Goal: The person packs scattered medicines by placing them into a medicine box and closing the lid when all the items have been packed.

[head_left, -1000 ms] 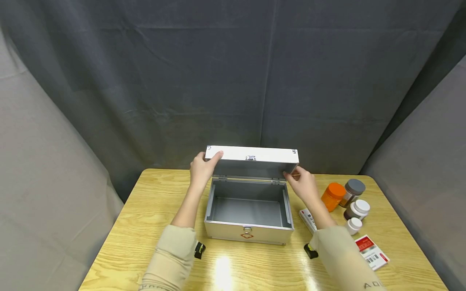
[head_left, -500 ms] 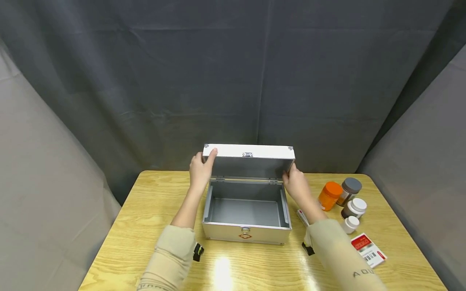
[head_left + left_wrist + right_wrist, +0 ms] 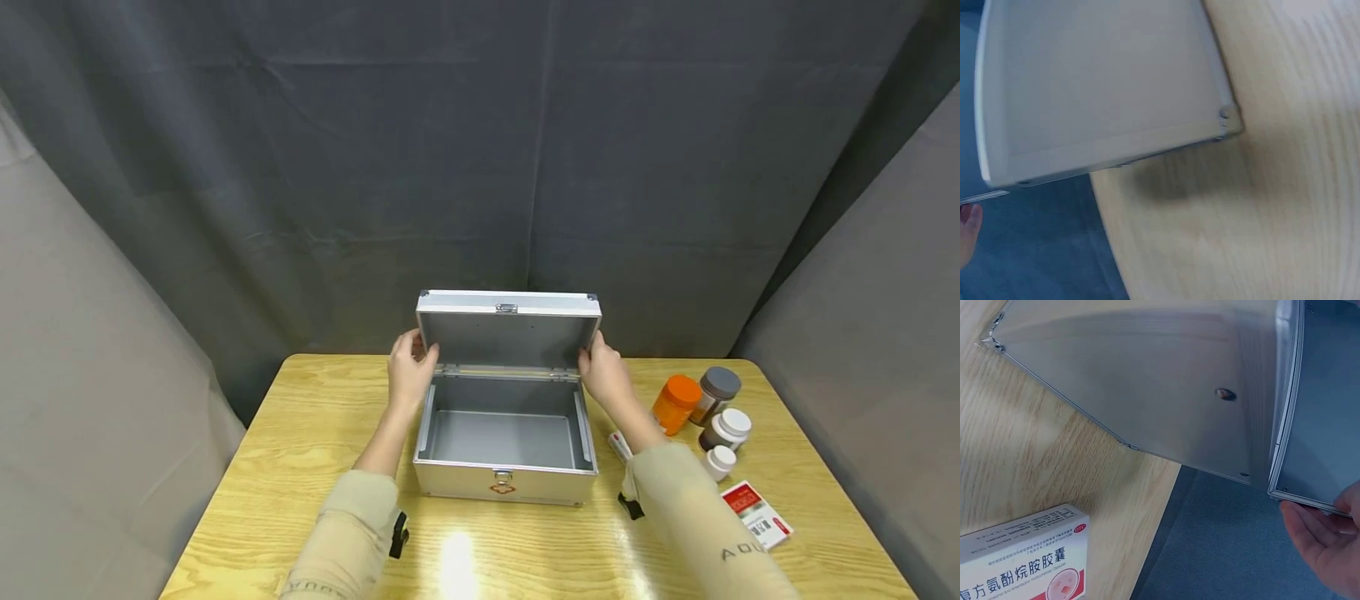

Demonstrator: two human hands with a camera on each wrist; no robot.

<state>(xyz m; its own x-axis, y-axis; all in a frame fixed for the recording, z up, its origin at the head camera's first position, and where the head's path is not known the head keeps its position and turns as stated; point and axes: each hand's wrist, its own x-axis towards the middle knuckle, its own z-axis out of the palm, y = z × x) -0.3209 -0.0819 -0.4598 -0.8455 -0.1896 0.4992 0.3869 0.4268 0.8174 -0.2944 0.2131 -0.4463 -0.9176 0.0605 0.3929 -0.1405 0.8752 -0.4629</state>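
A silver metal medicine box (image 3: 504,483) with a red cross emblem under its latch stands on the table, its inside bare. The hinged lid (image 3: 517,340) is raised and leans back. At the lid's left side edge my left hand (image 3: 409,375) holds on, thumb in front and the other fingers partly hidden behind. On the opposite side my right hand (image 3: 606,379) pinches the lid's rim; the right wrist view shows the thumb inside and fingers (image 3: 1304,528) outside. Only a bit of the left hand (image 3: 966,237) shows in the left wrist view.
Right of the box stand an orange bottle (image 3: 675,404), a grey-capped bottle (image 3: 716,393) and two white-capped bottles (image 3: 726,430). A red-and-white medicine box (image 3: 756,512) lies nearer. Another medicine carton (image 3: 1029,562) lies partly under the right forearm. Dark curtain (image 3: 375,167) hangs behind the table.
The lid has swung farther back, showing more of its inside. My left hand has slid from the lid's front corner down its left edge. The right hand keeps its hold on the right side.
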